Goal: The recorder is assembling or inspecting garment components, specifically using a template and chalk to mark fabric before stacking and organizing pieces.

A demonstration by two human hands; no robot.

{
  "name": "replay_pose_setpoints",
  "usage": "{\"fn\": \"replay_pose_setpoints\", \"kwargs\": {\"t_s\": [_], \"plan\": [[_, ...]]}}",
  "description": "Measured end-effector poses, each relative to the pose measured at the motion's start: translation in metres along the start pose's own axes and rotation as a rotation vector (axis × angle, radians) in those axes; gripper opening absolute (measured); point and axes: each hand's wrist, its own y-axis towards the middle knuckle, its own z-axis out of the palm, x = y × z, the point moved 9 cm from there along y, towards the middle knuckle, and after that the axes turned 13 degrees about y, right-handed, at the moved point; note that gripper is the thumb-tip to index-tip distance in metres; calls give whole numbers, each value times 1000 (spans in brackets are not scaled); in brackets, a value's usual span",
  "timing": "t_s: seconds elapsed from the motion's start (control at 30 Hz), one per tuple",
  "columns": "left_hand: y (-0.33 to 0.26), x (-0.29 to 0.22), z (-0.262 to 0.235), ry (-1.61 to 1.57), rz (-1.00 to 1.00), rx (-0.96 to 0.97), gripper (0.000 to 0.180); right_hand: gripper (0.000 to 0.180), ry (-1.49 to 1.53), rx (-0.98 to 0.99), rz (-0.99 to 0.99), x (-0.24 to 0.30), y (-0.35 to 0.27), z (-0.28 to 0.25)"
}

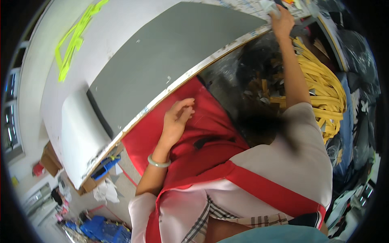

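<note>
At the far right end of the table (237,41), my right hand (282,23) reaches out with its fingers round a pale, translucent thing (268,7); its kind is not clear. My left hand (176,118), with a pale bangle (159,163) on the wrist, hangs in front of my red apron (202,125), loosely curled, fingers apart and nothing in them. Between the hands and beyond, a large dark grey sheet (174,44) lies flat on the table. Its left end curls over into a white-backed roll (83,125). Small white scraps lie on the grey surface.
Neon yellow strips (77,42) lie on the far left of the tabletop. Below the table at right are a heap of yellow strips (324,91) and dark plastic bags (354,46). Under the left corner stand cardboard (91,184) and a blue item (106,168).
</note>
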Motion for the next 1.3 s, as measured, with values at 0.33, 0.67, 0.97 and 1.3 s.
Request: {"fn": "replay_pose_setpoints", "kwargs": {"t_s": [0.33, 0.67, 0.97, 1.3], "plan": [[-23, 9, -4, 209, -74, -2, 34, 25, 1266, 273, 736, 180, -74, -2], [-81, 69, -65, 189, -63, -182, 21, 23, 913, 484, 388, 301, -99, -40], [-109, 120, -96, 176, -140, -264, 20, 34, 515, 451, 465, 123, -12, 13], [-82, 162, -130, 174, -170, -155, 23, 49, -55, 921, 273, 46, -16, 99]]}}
